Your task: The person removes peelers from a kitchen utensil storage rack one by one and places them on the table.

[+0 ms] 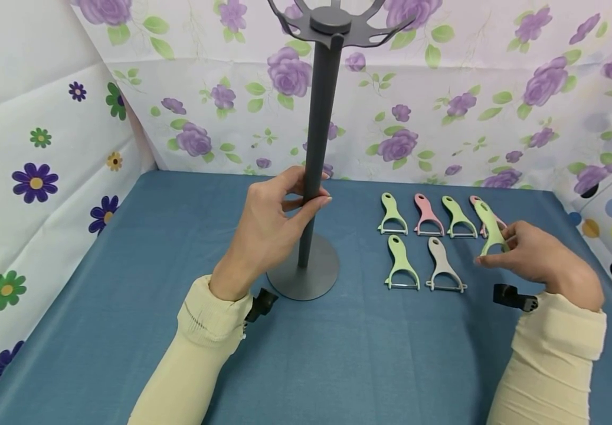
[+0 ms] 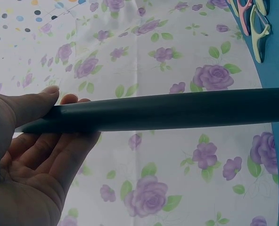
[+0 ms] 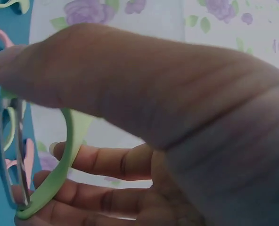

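My left hand (image 1: pixel 274 227) curls round the upright grey metal pole of the hanging stand (image 1: pixel 317 147), steadying it on the blue cloth. My right hand (image 1: pixel 534 254) pinches a light-green plastic Y-shaped peeler (image 1: pixel 490 231), lifted just above the peelers lying in rows; I judge I should keep its handle hole free for a hook.

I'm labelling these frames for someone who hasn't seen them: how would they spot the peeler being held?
Start at the tall grey stand on the blue table, whose pole the left hand grips. To its right lie two rows of peelers. The right hand pinches a light green peeler at their right end, the only one lifted off the cloth.
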### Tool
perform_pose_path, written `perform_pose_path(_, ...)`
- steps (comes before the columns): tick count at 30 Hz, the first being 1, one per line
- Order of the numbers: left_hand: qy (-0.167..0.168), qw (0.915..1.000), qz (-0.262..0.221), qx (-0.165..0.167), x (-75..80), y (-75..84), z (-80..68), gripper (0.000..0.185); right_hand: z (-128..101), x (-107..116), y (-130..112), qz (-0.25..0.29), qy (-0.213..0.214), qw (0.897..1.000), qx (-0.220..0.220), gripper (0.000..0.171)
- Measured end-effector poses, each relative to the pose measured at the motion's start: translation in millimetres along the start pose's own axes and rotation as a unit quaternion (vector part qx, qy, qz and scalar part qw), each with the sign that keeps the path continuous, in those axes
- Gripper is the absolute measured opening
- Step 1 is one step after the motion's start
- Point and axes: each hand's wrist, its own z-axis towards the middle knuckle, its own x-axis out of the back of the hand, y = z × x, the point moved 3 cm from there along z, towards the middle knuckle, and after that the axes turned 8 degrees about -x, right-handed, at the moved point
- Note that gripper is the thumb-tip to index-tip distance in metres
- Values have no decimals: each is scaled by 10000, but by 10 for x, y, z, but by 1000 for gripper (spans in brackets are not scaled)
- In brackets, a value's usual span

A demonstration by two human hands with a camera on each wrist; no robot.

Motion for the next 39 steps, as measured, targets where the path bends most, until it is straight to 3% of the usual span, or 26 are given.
perform_pose_path(8,20,10000,3,15,-1,-1,8,19,134,-51,52,-145,-278,9995,-74,108)
perform_pose_path(14,35,10000,8,6,0,-1,8,19,186,-98,88,-153,-352,9989,-275,101)
perform_pose_path(21,25,10000,1,-40,2,-3,10,20,270,-198,112,-136,-618,9970,-444,44)
perform_pose_path(24,25,10000,-2,-46,2,0,12,20,288,-228,122,-47,-782,9958,-469,37)
perform_pose_path(32,35,10000,-6,-20,3,-3,12,20,320,-302,131,26,-1049,9929,-554,32)
perform_pose_path(39,25,10000,7,-31,0,-5,8,20,339,-346,133,-263,-949,9935,-576,45)
